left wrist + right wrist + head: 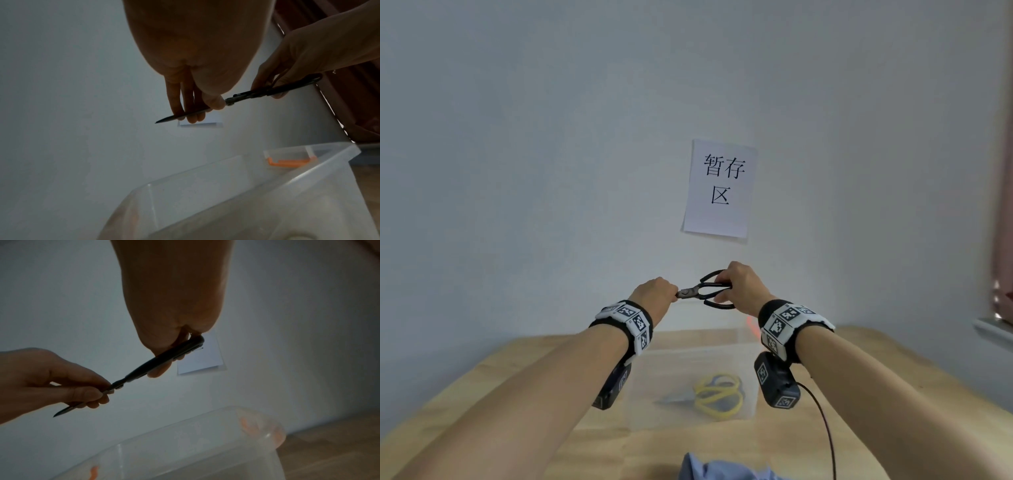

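Head view: black closed scissors (700, 291), blades in left hand (654, 291) pinch, loop handles in right hand (744, 286) grip.

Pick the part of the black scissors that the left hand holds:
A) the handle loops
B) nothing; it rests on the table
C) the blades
C: the left hand pinches the blades of the black scissors, with the tip poking out past its fingers, while the right hand holds the handle loops.
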The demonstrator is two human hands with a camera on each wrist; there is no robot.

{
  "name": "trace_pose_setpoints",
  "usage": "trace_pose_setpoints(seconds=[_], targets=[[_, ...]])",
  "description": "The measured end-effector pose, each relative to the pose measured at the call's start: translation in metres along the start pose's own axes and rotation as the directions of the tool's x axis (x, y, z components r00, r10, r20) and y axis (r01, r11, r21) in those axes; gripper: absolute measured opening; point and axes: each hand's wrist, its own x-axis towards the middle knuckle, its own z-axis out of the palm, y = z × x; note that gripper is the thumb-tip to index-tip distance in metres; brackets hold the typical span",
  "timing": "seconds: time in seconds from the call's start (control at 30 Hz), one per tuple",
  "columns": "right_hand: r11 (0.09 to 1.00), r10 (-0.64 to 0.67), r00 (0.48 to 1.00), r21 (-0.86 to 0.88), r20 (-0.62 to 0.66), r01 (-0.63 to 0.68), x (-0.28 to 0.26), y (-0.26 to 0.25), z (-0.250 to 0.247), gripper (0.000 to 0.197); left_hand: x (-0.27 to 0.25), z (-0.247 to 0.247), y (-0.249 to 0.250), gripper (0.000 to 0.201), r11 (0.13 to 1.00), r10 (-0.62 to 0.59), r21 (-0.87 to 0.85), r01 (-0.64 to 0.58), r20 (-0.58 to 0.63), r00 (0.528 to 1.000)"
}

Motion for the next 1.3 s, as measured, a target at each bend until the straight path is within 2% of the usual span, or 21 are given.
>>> trace_pose_setpoints(seconds=[0.07,0.23,0.43,0.6,0.7,0.8,0.9,0.97,1.13,1.2,1.3], targets=[[1.0,0.024,1.0,-0.015,0.021,-0.023,0.01,0.01,0.017,0.039,0.011,0.02,-0.002,0.029,1.0,0.003,0.026,-0.003,-0.006,1.0],[0.998,0.055,0.995,-0.023,0.079,-0.053,0.025,0.03,0.054,0.041,0.031,0.059,-0.01,0.028,0.998,-0.005,0.065,0.001,0.065,0.998],[0.995,0.094,0.984,-0.049,0.148,-0.087,0.029,0.046,0.087,0.034,0.051,0.091,-0.014,0.028,0.999,-0.012,0.038,0.004,0.201,0.98],[0.986,0.112,0.961,-0.146,0.252,-0.077,0.035,0.053,0.1,0.027,0.063,0.108,-0.01,0.029,1.0,-0.007,-0.018,0.014,0.321,0.947],[0.968,0.112,0.931,-0.251,0.347,-0.023,0.038,0.054,0.107,0.025,0.067,0.112,-0.012,0.03,0.999,0.029,-0.026,-0.021,0.367,0.93],[0.946,0.133,0.907,-0.325,0.4,0.005,0.039,0.052,0.111,0.028,0.068,0.116,-0.017,0.029,0.997,0.055,-0.062,-0.036,0.356,0.933],[0.942,0.151,0.916,-0.336,0.372,-0.019,0.041,0.055,0.114,0.023,0.067,0.119,-0.02,0.026,0.995,0.068,-0.097,-0.036,0.339,0.938],[0.937,0.157,0.904,-0.349,0.398,-0.009,0.043,0.055,0.117,0.02,0.068,0.123,-0.02,0.025,0.993,0.083,-0.113,-0.042,0.382,0.921],[0.895,0.168,0.855,-0.44,0.491,0.077,0.042,0.051,0.118,0.036,0.066,0.128,-0.02,0.029,0.99,0.104,-0.136,-0.047,0.451,0.887],[0.87,0.188,0.835,-0.483,0.517,0.103,0.042,0.051,0.117,0.031,0.065,0.128,-0.022,0.028,0.989,0.124,-0.132,-0.07,0.465,0.876],[0.87,0.196,0.812,-0.479,0.549,0.115,0.042,0.052,0.116,0.028,0.063,0.133,-0.019,0.035,0.99,0.137,-0.053,-0.129,0.56,0.817]])
